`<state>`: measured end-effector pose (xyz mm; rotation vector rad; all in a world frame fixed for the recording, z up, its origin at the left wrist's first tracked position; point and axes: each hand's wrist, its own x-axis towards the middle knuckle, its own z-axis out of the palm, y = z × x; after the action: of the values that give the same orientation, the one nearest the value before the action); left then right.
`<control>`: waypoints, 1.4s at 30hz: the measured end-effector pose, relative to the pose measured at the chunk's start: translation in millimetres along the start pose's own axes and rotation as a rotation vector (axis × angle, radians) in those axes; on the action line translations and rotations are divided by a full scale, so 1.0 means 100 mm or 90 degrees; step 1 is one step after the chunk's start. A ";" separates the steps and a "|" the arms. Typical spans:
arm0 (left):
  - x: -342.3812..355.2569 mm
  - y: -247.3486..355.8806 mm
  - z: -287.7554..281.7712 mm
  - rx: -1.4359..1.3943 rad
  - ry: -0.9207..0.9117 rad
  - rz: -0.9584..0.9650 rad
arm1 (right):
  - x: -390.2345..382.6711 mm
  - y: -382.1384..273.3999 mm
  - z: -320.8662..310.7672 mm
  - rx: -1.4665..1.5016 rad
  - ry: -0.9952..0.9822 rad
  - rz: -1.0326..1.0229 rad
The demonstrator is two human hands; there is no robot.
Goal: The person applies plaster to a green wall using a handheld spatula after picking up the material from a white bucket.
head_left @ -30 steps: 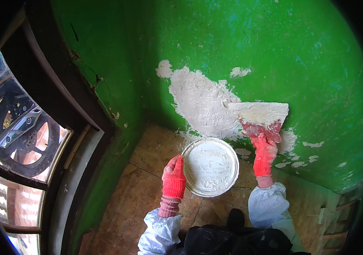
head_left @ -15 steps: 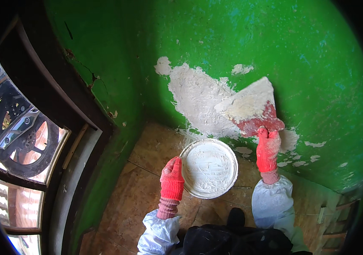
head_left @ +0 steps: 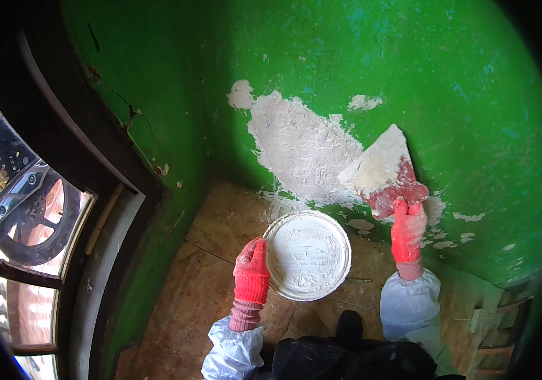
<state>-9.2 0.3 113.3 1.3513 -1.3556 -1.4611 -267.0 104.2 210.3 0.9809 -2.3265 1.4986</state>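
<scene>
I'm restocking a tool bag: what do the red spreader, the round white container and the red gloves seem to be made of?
Red spreader: probably plastic, matte where the red shows; pale smears hide the blade, so metal there is possible.
Round white container: likely plastic, with a pale, smooth-looking rim; smears coat its inside.
Red gloves: knitted fabric, dull, judging by the ribbed cuffs; fibre unclear.

open gap between round container and right grip, green wall blocking ahead, dark frame at left
</scene>
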 end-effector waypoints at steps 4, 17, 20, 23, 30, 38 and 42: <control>-0.04 0.05 0.04 0.015 -0.011 -0.005 | 0.03 -0.18 0.05 -0.012 -0.051 0.013; -0.03 -0.03 0.02 -0.003 -0.029 -0.009 | 0.06 -0.10 0.07 0.133 0.053 0.124; -0.04 -0.11 0.03 0.004 -0.014 0.019 | 0.13 -0.33 0.23 0.069 0.019 0.127; -0.08 -0.07 0.02 0.004 -0.020 0.008 | 0.14 0.01 0.12 0.069 0.098 0.149; -0.06 -0.05 0.00 -0.025 -0.014 -0.011 | 0.00 0.31 -0.18 0.164 0.115 0.191; -0.10 0.03 -0.10 0.063 0.042 0.121 | -0.10 0.20 -0.14 0.105 0.060 0.122; -0.02 -0.03 0.01 0.026 0.054 0.131 | -0.37 0.28 -0.62 0.336 -0.046 0.141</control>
<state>-9.8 2.6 110.6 1.2453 -1.4306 -1.2322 -267.4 180.8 200.2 0.9135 -2.1858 2.2758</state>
